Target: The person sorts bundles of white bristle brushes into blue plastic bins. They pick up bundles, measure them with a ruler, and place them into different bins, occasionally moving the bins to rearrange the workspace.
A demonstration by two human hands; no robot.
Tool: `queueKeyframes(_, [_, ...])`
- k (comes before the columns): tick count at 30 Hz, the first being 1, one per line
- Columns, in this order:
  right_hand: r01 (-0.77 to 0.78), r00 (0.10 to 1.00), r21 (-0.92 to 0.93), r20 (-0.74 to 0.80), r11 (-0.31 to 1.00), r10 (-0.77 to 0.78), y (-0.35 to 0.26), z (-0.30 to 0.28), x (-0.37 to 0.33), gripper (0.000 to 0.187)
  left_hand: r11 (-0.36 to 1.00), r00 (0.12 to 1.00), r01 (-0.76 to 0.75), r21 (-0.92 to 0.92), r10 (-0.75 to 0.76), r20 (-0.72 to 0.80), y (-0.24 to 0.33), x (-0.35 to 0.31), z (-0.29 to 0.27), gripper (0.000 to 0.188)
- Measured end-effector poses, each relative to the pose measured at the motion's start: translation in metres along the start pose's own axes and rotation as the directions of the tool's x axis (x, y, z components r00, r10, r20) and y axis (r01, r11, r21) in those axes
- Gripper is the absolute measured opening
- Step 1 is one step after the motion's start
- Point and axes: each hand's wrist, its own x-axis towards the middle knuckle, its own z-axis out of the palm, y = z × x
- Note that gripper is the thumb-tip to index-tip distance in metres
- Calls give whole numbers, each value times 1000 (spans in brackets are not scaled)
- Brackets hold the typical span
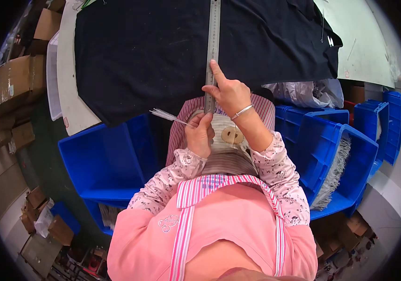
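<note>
A long steel ruler point(214, 33) lies lengthwise over the dark cloth point(139, 56), its near end reaching past the cloth's edge toward my lap. My left hand point(199, 136) is closed in a pinch at that near end. From its fingers a small twisted-wire brush point(164, 114) with whitish bristles sticks out to the left. My right hand point(232, 96), with a bracelet point(243, 111) at the wrist, is just beyond it. Its index finger is stretched out onto the ruler and the thumb is spread beside the ruler's edge; the other fingers are curled and partly hidden.
Blue bins stand on both sides of me; the right bin point(306, 145) holds many greyish brushes point(334, 175), and the left bin point(97, 159) is close to my elbow. A clear plastic bag point(306, 93) lies by the table's point(362, 42) right edge. Cardboard boxes point(15, 82) are stacked at left.
</note>
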Motion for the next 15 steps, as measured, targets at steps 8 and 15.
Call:
queueKeyframes(8, [-6,1000,66,-18,998,7,1,-1,-2,74,999,1000,-30,24,30,-3,-2,-3,4,8])
queueKeyframes(15, [-13,1000,60,1,998,13,1,-1,0,77,999,1000,-24,22,24,-9,-2,-3,7,9])
